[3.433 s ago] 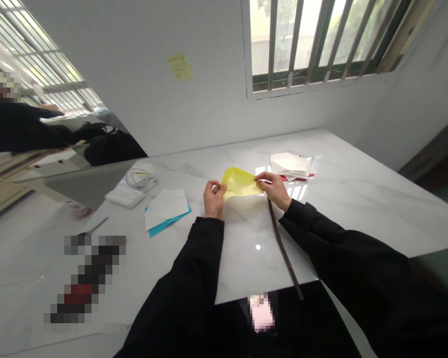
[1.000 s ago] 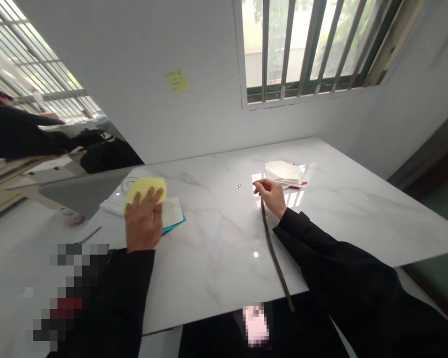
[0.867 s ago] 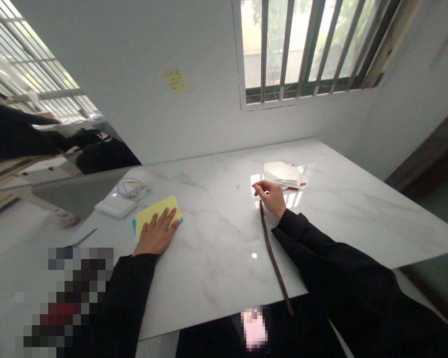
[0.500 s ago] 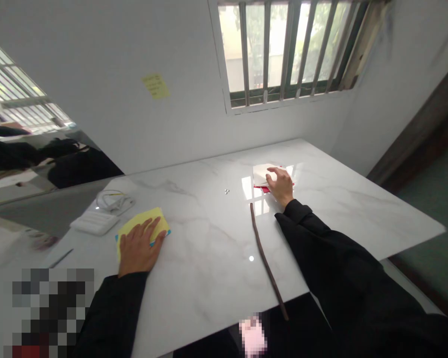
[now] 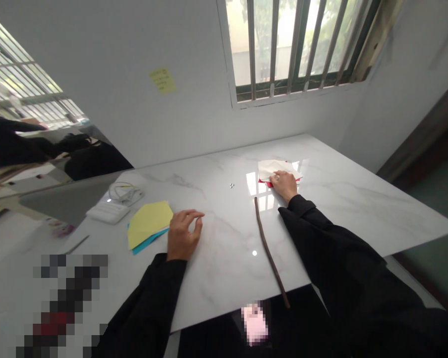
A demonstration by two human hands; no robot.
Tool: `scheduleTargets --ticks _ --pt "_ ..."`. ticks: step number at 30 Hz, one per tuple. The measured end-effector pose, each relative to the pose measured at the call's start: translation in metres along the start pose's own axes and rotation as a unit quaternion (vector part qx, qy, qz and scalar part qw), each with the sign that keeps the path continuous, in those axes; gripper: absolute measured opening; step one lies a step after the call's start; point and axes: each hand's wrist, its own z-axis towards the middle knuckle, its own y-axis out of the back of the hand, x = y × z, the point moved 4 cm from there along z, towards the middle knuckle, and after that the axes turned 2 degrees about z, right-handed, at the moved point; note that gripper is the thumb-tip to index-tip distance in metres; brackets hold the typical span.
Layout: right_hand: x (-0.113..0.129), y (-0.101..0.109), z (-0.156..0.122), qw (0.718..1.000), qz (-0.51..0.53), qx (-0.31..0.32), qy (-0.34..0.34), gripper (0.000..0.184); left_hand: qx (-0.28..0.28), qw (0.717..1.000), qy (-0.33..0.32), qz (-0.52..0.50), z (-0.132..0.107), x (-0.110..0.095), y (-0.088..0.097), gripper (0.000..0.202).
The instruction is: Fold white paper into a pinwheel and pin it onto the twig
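Observation:
My left hand (image 5: 183, 233) hovers over the marble-patterned table just right of a yellow sheet of paper (image 5: 149, 221); its fingers are curved, thumb apart, with nothing between them. Beneath the yellow sheet, a blue sheet (image 5: 145, 242) sticks out at the near edge. On the far right side of the table, my right hand (image 5: 284, 186) rests on the near edge of white paper (image 5: 274, 165), its fingers partly bent and lying on it. Red paper (image 5: 264, 183) shows underneath. A thin brown stick (image 5: 269, 253) lies left of my right forearm, its near end past the table edge.
Several tiny shiny bits (image 5: 231, 186) lie mid-table. At the left are a white box-like device (image 5: 108, 212), a coiled white cable (image 5: 125, 191) and a thin pen-like item (image 5: 76, 244). A yellow note (image 5: 163, 80) sticks to the wall beside the barred window (image 5: 289, 49).
My left hand has lifted off the yellow sheet and moved right, uncovering it and more of the blue one. My right hand has lowered onto the white paper, which now lies flatter.

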Motion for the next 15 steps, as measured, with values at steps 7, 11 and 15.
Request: scheduleTargets --ticks 7,11,15 --pt "-0.001 0.004 -0.001 0.999 0.018 -0.016 -0.027 0.035 0.011 0.995 -0.006 -0.094 0.015 -0.040 -0.029 0.019" --pt "0.001 0.015 0.000 0.997 0.039 -0.056 -0.022 0.035 0.009 0.989 0.013 -0.147 0.024 -0.054 -0.042 0.018" --pt "0.029 0.041 -0.009 0.979 0.121 -0.156 0.058 0.032 -0.009 0.975 0.058 -0.213 0.032 -0.056 -0.054 0.017"
